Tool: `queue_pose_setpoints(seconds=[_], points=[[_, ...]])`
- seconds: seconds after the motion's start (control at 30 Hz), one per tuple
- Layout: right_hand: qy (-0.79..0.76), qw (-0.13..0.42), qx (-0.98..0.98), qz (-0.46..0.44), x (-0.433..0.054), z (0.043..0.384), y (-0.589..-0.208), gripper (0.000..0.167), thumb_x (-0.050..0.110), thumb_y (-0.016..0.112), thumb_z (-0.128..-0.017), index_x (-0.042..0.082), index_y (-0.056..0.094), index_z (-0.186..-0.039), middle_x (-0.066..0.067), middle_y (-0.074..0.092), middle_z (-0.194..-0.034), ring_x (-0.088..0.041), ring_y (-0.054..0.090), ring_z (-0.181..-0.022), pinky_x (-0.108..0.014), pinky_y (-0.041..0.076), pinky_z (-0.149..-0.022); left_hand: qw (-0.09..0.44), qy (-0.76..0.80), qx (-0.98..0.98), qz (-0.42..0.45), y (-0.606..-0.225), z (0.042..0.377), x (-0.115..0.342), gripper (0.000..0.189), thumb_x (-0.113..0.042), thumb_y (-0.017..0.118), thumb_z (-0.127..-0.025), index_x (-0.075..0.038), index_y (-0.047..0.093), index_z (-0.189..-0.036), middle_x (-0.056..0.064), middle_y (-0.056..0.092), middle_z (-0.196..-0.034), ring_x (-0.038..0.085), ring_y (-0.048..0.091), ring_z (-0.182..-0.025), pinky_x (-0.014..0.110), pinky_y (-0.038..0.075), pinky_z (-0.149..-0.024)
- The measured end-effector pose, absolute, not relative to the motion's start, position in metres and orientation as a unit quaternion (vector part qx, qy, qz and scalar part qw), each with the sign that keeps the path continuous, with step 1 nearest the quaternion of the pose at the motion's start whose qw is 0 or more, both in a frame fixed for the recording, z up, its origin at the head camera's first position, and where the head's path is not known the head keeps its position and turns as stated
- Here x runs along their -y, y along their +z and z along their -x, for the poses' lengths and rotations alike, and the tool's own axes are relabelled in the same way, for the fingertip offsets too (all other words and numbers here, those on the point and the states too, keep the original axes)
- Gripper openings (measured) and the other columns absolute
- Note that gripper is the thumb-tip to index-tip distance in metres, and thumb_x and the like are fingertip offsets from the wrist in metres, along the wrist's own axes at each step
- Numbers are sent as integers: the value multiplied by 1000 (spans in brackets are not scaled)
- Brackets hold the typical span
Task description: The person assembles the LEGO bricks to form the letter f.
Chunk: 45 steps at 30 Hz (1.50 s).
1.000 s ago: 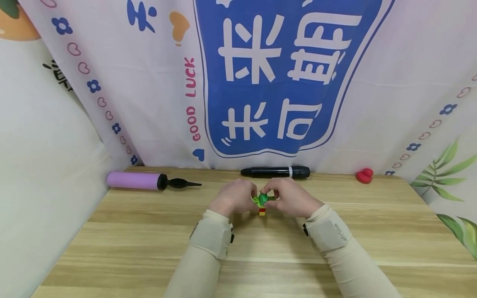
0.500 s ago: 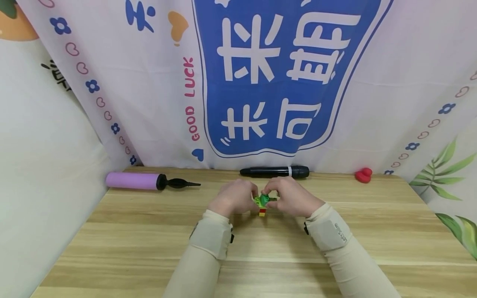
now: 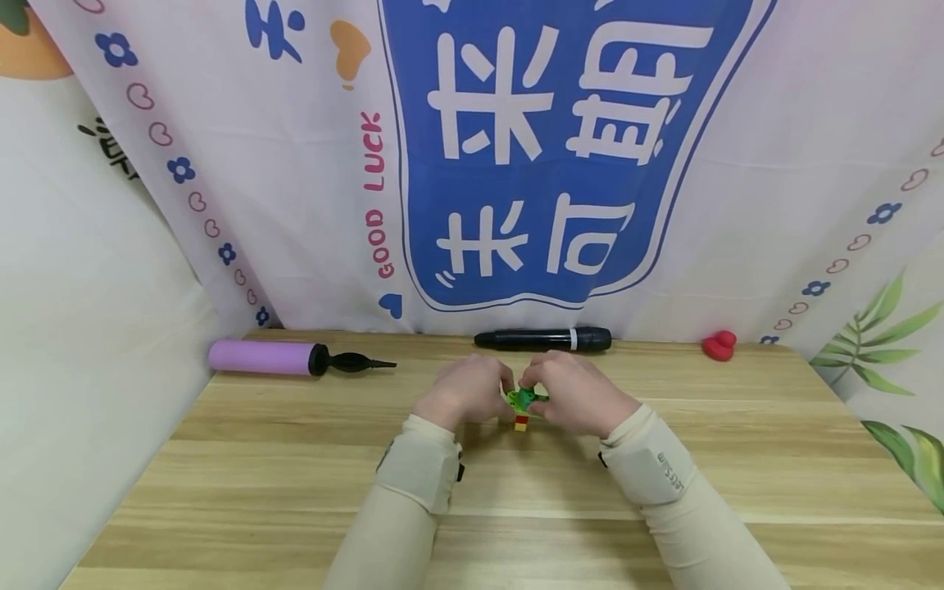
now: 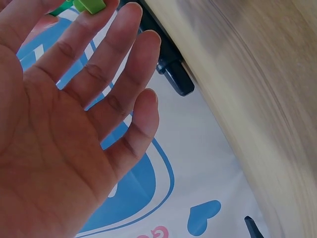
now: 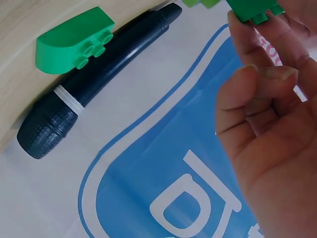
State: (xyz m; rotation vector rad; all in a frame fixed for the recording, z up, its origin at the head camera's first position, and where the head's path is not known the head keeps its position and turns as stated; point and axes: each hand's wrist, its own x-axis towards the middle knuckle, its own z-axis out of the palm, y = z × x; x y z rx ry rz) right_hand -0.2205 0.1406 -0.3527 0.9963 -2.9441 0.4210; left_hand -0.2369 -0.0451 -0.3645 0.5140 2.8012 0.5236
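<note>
Head view: the left hand (image 3: 463, 392) and right hand (image 3: 577, 392) meet over the wooden table (image 3: 295, 459), the small block stack (image 3: 522, 405) between their fingertips, equally near both; its long axis stands upright, red and yellow at the bottom.
Left wrist view: fingers (image 4: 106, 79) nearly straight and spread, the index tip touching a light green brick (image 4: 89, 5).
Right wrist view: fingertips (image 5: 257, 44) pinch a dark green brick (image 5: 255, 10); another green curved brick (image 5: 74, 42) shows near the black microphone (image 5: 94, 79).

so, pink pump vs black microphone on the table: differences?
The pink pump lies at the table's far left and ends in a thin black nozzle; the black microphone lies at the back centre behind the hands, wearing a white band. Both lie flat on their sides, untouched.
</note>
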Motion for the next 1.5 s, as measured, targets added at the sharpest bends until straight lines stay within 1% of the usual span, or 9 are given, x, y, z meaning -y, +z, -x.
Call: queue_pose_setpoints(seconds=[0.13, 0.33, 0.6, 0.73, 0.87, 1.0, 1.17, 1.33, 1.5], points=[[115, 14, 941, -319, -139, 217, -351, 15, 11, 88, -85, 14, 82, -98, 5, 71, -93, -10, 58, -80, -31, 52, -75, 123, 178, -959, -181, -364, 235, 44, 19, -30, 89, -85, -24, 78, -99, -10, 71, -98, 16, 61, -89, 37, 49, -79], [101, 21, 940, -326, -139, 215, -349, 16, 11, 89, -84, 12, 82, -97, 2, 71, -93, -12, 59, -79, -31, 53, -74, 126, 177, -959, -182, -363, 234, 43, 19, -32, 90, -83, -25, 76, -93, -10, 70, -96, 17, 61, -88, 36, 48, -78], [226, -49, 919, -320, -152, 232, -359, 19, 13, 87, -87, 14, 82, -105, 4, 78, -108, -22, 71, -98, -37, 55, -86, 128, 173, -959, -184, -362, 234, 42, 22, -33, 90, -83, -24, 78, -99, -10, 73, -101, 15, 61, -89, 36, 50, -80], [271, -68, 904, -323, -158, 238, -363, 24, 13, 88, -86, 15, 81, -108, 6, 77, -109, -20, 66, -86, -31, 53, -76, 124, 175, -959, -184, -363, 234, 41, 24, -34, 91, -82, -22, 78, -98, -9, 74, -103, 14, 62, -89, 37, 51, -81], [329, -91, 888, -310, -164, 246, -373, 25, 12, 90, -84, 17, 81, -107, 8, 75, -104, -14, 56, -73, -26, 47, -65, 121, 178, -959, -182, -363, 234, 40, 24, -35, 92, -81, -21, 77, -94, -9, 73, -97, 14, 62, -86, 36, 51, -79], [374, -102, 870, -305, -170, 252, -384, 24, 13, 91, -82, 19, 80, -103, 4, 72, -97, -15, 54, -73, -25, 46, -65, 121, 179, -960, -179, -363, 233, 39, 24, -35, 92, -80, -22, 75, -89, -9, 70, -89, 16, 60, -82, 35, 49, -74], [405, -114, 855, -302, -174, 257, -392, 23, 15, 91, -83, 19, 78, -102, -2, 69, -93, -16, 52, -70, -25, 44, -63, 118, 178, -960, -179, -365, 233, 40, 24, -36, 93, -80, -23, 73, -85, -9, 68, -85, 15, 59, -79, 34, 47, -72], [389, -97, 860, -315, -172, 255, -391, 22, 14, 91, -82, 20, 78, -99, 3, 72, -98, -17, 53, -68, -25, 43, -61, 116, 178, -960, -181, -365, 233, 40, 24, -36, 92, -80, -24, 72, -83, -9, 68, -84, 15, 58, -79, 34, 47, -71], [355, -86, 870, -330, -168, 251, -384, 23, 14, 91, -83, 22, 77, -99, 9, 73, -96, -14, 54, -64, -24, 43, -58, 119, 178, -960, -179, -364, 233, 41, 25, -36, 92, -79, -25, 71, -81, -9, 68, -82, 15, 57, -77, 33, 45, -70]])
